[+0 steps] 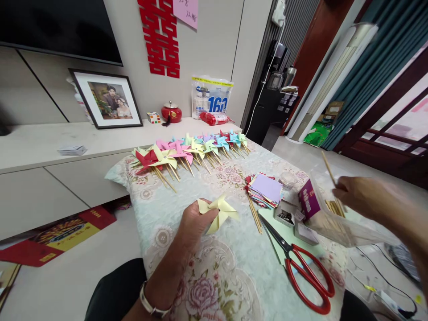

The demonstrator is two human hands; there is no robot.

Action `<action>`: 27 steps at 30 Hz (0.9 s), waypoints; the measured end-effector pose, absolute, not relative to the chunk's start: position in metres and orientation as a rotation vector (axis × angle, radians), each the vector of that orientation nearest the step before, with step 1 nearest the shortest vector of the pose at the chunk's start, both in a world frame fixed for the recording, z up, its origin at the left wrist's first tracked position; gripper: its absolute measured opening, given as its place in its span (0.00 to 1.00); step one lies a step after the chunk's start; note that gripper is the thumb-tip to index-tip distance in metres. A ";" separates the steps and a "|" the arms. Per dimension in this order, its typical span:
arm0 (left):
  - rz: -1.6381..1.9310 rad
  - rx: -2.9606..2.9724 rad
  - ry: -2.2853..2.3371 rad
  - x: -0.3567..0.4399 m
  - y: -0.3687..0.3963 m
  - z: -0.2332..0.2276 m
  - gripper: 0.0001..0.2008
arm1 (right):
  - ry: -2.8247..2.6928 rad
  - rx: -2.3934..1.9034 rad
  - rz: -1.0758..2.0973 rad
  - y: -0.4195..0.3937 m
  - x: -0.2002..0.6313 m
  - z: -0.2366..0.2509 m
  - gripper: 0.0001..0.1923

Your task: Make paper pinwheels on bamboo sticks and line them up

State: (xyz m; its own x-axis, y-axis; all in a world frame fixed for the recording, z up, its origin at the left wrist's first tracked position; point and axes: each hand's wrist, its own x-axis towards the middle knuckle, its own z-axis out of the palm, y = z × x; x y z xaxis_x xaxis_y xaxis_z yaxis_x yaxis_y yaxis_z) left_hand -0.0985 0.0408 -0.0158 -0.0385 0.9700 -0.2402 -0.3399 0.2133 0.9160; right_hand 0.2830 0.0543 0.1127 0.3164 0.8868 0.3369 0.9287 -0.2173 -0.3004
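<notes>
My left hand (pixel 198 218) pinches a pale yellow paper pinwheel (pixel 222 213) above the middle of the table; a dark pin shows at its centre. At the right, my right hand (pixel 352 192), slightly blurred, grips a thin wooden stick (pixel 328 168) just over a clear plastic box (pixel 334 229). More wooden sticks (pixel 334 207) lie inside that box. Rows of finished pinwheels (pixel 180 151) in red, yellow, pink, green and blue lie on sticks along the table's far side.
Red-handled scissors (pixel 294 258) lie on green paper. Near them are a stack of coloured paper squares (pixel 266 188), loose sticks (pixel 254 215), a small box of dark pins (pixel 285 215) and a round clear container (pixel 288 179). A flowered cloth (pixel 207 254) covers the table.
</notes>
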 end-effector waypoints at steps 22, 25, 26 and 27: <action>1.360 0.679 1.010 -0.102 0.042 -0.020 0.15 | -1.341 -1.127 1.712 0.042 0.074 -0.016 0.13; 1.305 0.733 1.103 -0.102 0.041 -0.019 0.14 | -1.039 -1.166 1.536 0.049 0.084 -0.015 0.19; 1.277 0.769 1.124 -0.102 0.040 -0.018 0.14 | -0.987 -1.146 1.502 0.050 0.085 -0.014 0.19; 1.252 0.808 1.141 -0.101 0.039 -0.016 0.13 | -0.980 -1.117 1.489 0.051 0.086 -0.014 0.19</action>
State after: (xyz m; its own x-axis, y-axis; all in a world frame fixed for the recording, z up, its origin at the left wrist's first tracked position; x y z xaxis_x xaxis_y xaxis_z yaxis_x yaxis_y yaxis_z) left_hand -0.1014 0.0390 -0.0164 -0.0605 0.9767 -0.2059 -0.2952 0.1796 0.9384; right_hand 0.0856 0.0508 -0.0143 -0.0828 0.9827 -0.1659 -0.2365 -0.1811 -0.9546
